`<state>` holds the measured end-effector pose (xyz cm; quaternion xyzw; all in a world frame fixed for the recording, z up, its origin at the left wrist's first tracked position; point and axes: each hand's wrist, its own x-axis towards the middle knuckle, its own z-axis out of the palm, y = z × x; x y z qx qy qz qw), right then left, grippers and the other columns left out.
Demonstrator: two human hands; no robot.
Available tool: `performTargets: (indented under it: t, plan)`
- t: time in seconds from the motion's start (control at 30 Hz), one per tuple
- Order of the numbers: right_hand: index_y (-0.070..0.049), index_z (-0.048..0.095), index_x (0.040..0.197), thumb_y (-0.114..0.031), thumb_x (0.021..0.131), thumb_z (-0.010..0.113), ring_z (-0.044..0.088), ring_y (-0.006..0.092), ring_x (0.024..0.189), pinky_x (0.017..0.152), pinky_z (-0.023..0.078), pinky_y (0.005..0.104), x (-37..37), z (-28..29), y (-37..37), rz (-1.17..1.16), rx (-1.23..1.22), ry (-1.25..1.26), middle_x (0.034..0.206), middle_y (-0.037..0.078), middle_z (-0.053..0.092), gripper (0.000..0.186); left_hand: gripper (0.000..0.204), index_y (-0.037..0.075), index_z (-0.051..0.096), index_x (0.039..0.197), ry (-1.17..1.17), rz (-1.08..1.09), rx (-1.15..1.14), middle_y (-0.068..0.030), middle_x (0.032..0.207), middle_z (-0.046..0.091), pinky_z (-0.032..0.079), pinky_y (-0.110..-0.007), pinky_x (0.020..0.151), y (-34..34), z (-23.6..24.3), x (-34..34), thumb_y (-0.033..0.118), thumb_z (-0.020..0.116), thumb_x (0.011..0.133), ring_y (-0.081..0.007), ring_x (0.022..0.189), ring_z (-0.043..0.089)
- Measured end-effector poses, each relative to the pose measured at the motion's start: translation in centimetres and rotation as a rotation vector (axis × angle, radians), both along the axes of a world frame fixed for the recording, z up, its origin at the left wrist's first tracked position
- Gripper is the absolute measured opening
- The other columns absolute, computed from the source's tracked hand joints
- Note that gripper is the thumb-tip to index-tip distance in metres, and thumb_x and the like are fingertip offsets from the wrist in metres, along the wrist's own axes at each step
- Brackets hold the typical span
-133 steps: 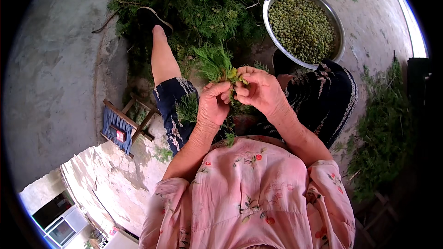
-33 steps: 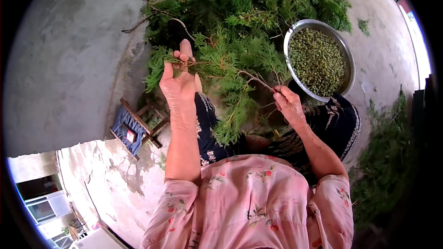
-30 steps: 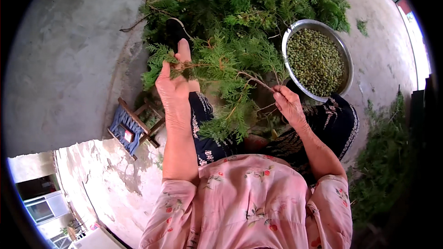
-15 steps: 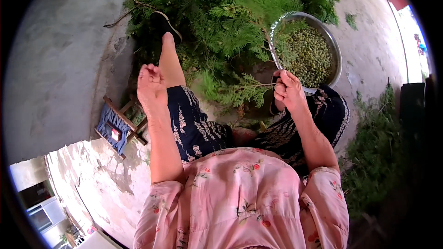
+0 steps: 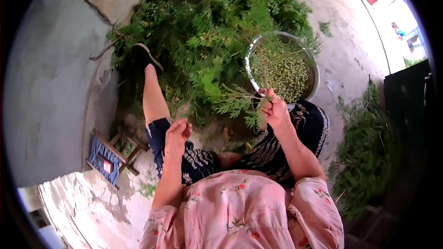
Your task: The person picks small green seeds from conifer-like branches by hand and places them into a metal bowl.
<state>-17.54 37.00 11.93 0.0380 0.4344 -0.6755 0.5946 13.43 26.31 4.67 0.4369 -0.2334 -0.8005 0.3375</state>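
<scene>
My right hand grips the stem of a green conifer branch. Its main stem rises past the fingers over the near left part of a round metal basin, while a feathery side sprig sticks out leftward below. Small greenish-yellow cones or seed pods lie in the basin. Over my left thigh, my left hand is raised with curled, closed fingers, apart from the branch; whatever may be in them is hidden.
A large heap of cut conifer branches spreads ahead of my feet. A small wooden stool with blue strips and a dark box on it stands at left. More cut greenery lies at right, beside a dark panel.
My left hand has come down and rightward, its fingers now curled tighter. My right hand still holds the branch, which has tipped more upright. The whole view has shifted.
</scene>
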Motion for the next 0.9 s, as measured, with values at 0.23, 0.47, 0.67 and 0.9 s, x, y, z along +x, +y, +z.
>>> performTargets:
  t: [0.23, 0.47, 0.67, 0.9]
  plan:
    - [-0.010, 0.051, 0.095, -0.038, 0.088, 0.048, 0.026, 0.0072, 0.040, 0.042, 0.027, 0.0244, -1.8, 0.3, 2.0, -0.030, -0.228, -0.129, 0.049, -0.005, 0.029, 0.029, 0.019, 0.002, 0.058, 0.100, -0.132, -0.116, -0.026, -0.0091, 0.083, 0.062, 0.048, -0.026, 0.065, 0.5, -0.8, 0.3, 0.008, 0.056, 0.082, -0.0149, 0.065, 0.058]
    - [-0.008, 0.048, 0.090, -0.031, 0.093, 0.042, 0.026, 0.0072, 0.039, 0.043, 0.025, 0.0239, -3.1, 5.1, 4.8, -0.210, -0.198, -0.082, 0.047, -0.005, 0.027, 0.023, 0.019, 0.002, 0.056, 0.101, -0.220, -0.198, -0.089, -0.0089, 0.082, 0.061, 0.047, -0.026, 0.062, 0.7, -1.5, -0.4, 0.008, 0.054, 0.083, -0.0161, 0.065, 0.058]
    - [-0.006, 0.045, 0.091, -0.022, 0.092, 0.042, 0.029, 0.0101, 0.047, 0.045, 0.028, 0.0265, -4.7, 8.9, 6.6, -0.337, -0.159, 0.006, 0.057, -0.001, 0.036, 0.016, 0.015, 0.002, 0.054, 0.099, -0.292, -0.247, -0.057, -0.0070, 0.078, 0.057, 0.046, -0.026, 0.059, 1.1, -2.7, -0.2, 0.005, 0.053, 0.084, -0.0151, 0.062, 0.053]
    - [0.000, 0.046, 0.092, -0.015, 0.088, 0.045, 0.041, 0.0121, 0.040, 0.035, 0.035, 0.0254, -11.7, 11.2, 17.4, -0.912, -0.082, 0.536, 0.059, 0.006, 0.048, 0.016, 0.011, 0.003, 0.052, 0.094, -0.434, -0.469, -0.130, -0.0065, 0.075, 0.056, 0.045, -0.023, 0.053, 0.2, -4.0, -1.4, 0.002, 0.051, 0.083, -0.0136, 0.057, 0.053]
